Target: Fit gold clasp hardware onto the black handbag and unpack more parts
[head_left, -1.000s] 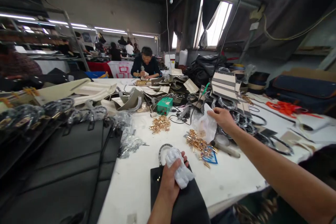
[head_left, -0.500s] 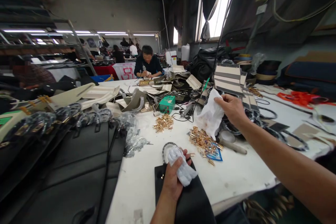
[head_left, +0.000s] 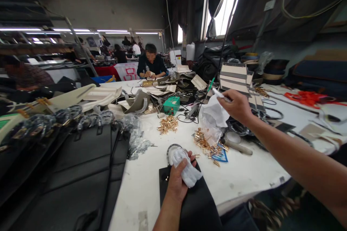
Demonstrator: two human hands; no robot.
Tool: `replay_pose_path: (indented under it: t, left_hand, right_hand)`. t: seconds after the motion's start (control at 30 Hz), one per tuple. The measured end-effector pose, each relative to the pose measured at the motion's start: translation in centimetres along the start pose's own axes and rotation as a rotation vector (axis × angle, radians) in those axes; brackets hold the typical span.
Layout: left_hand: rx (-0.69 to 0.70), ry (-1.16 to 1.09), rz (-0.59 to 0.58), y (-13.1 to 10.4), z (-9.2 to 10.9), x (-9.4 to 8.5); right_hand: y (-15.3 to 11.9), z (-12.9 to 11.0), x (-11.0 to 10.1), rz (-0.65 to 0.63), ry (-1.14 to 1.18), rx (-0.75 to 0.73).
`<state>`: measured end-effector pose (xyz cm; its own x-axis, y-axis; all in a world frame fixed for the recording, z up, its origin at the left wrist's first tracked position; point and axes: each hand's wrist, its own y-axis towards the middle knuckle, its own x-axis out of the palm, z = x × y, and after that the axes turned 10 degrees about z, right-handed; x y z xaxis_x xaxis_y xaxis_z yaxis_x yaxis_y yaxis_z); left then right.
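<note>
In my left hand (head_left: 179,178) is a crumpled white cloth (head_left: 187,168), held over a black leather bag piece (head_left: 196,204) with a looped handle (head_left: 170,151). My fingers wrap the cloth, and the bag piece lies at the table's front edge. My right hand (head_left: 235,104) is closed at the fingertips on a white cloth (head_left: 215,112) above the table. Its upper edge shows as a narrow white fold at my fingers. Below it lie clear plastic (head_left: 213,133) and a pile of gold metal fittings (head_left: 202,139).
Black bags (head_left: 78,166) with wrapped handles are stacked at left. A second pile of gold fittings (head_left: 168,124) lies near a green box (head_left: 171,105). Beside my right forearm is a tool handle (head_left: 238,147). A co-worker (head_left: 151,63) sits across the cluttered table.
The white cloth at my right hand has shifted and spread, with a narrow fold now at the fingertips. More clear plastic shows below it. My left hand keeps its grip on the other cloth.
</note>
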<state>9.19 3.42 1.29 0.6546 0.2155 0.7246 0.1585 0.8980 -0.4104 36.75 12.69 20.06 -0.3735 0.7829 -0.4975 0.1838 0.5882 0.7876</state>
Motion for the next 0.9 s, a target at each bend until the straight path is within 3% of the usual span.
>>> replay_pose_path:
  t: [0.07, 0.17, 0.3, 0.53, 0.9]
  left_hand:
    - [-0.008, 0.005, 0.010, 0.0, 0.0, 0.0]
    - [-0.019, 0.009, 0.027, 0.0, 0.0, 0.1]
    - [-0.026, 0.000, 0.028, -0.1, 0.0, -0.1]
    - [-0.024, -0.027, 0.031, 0.1, -0.3, -0.7]
    - [-0.017, -0.013, 0.036, 0.1, 0.0, -0.1]
  right_hand:
    - [-2.0, 0.8, 1.1, -0.258, -0.151, -0.147]
    - [-5.9, 2.5, 3.0, -0.605, -0.285, -0.178]
    - [-10.2, 4.8, 4.6, -0.710, -0.361, -0.079]
    - [-11.9, 5.5, 5.2, -0.668, -0.378, 0.019]
    - [-5.6, 3.2, 2.7, -0.381, -0.281, 0.098]
